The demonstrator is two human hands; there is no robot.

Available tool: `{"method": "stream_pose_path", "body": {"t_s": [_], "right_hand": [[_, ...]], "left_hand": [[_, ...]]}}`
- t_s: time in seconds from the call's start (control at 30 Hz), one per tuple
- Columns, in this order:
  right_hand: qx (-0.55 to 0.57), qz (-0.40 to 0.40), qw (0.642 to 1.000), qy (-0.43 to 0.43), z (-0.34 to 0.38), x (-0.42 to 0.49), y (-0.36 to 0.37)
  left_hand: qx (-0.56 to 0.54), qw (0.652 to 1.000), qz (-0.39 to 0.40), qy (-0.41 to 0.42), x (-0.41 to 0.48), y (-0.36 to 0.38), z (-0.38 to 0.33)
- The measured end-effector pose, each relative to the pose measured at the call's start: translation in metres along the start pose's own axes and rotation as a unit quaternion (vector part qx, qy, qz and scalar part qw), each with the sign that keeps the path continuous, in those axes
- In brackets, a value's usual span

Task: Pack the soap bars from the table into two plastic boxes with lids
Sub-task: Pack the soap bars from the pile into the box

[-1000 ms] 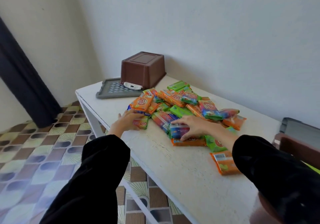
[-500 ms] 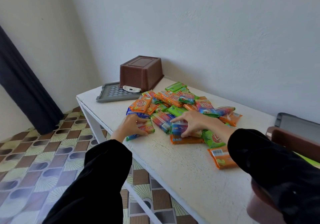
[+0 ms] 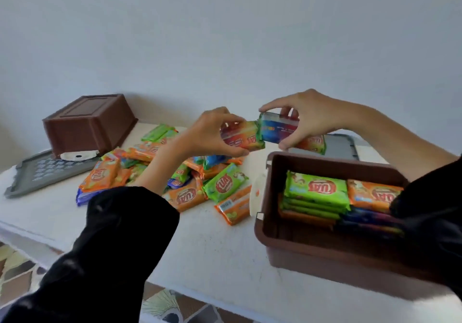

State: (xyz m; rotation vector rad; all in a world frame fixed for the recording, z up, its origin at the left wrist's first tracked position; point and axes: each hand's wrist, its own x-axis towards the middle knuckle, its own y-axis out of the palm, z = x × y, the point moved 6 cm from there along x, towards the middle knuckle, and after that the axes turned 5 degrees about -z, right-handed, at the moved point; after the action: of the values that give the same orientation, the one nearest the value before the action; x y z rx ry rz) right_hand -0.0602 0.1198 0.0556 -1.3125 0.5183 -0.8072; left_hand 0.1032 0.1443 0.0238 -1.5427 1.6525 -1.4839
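Fingers (image 3: 226,118) of both hands pinch soap bars (image 3: 243,137) above table (image 3: 212,247).

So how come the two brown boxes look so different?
The brown box on the left is flipped upside down, its bottom facing up, and sits on a grey lid. The brown box on the right stands open side up on the table, with soap bars stacked inside. Nothing shows inside the flipped one. Both are the same brown plastic.

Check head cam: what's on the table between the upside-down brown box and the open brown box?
The loose pile of soap bars fills most of that stretch between the upside-down box and the open box; head view shows it plainly.
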Motion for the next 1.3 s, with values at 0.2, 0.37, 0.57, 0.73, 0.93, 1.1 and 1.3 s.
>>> {"method": "stream_pose_path", "body": {"t_s": [0.2, 0.37, 0.57, 0.73, 0.93, 1.1, 1.3], "right_hand": [[0.004, 0.038, 0.994, 0.104, -0.070, -0.092, 0.015], [0.032, 0.090, 0.987, 0.126, -0.094, -0.137, 0.057], [-0.038, 0.165, 0.978, 0.120, -0.101, -0.155, 0.103], [-0.149, 0.242, 0.955, 0.090, -0.094, -0.157, 0.135], [-0.183, 0.272, 0.942, 0.071, -0.088, -0.156, 0.142], [-0.214, 0.263, 0.939, 0.059, -0.089, -0.155, 0.142], [-0.232, 0.258, 0.937, 0.037, -0.089, -0.153, 0.146]], "left_hand": [[0.013, 0.983, 0.121, 0.138, 0.029, 0.075, -0.092], [0.043, 0.953, 0.234, 0.188, 0.016, 0.133, -0.130], [0.111, 0.936, 0.238, 0.235, -0.008, 0.173, -0.155], [0.210, 0.892, 0.318, 0.242, -0.021, 0.200, -0.152], [0.277, 0.865, 0.295, 0.296, -0.026, 0.211, -0.155], [0.304, 0.851, 0.307, 0.299, -0.028, 0.219, -0.148], [0.282, 0.864, 0.318, 0.269, -0.026, 0.222, -0.141]]}}
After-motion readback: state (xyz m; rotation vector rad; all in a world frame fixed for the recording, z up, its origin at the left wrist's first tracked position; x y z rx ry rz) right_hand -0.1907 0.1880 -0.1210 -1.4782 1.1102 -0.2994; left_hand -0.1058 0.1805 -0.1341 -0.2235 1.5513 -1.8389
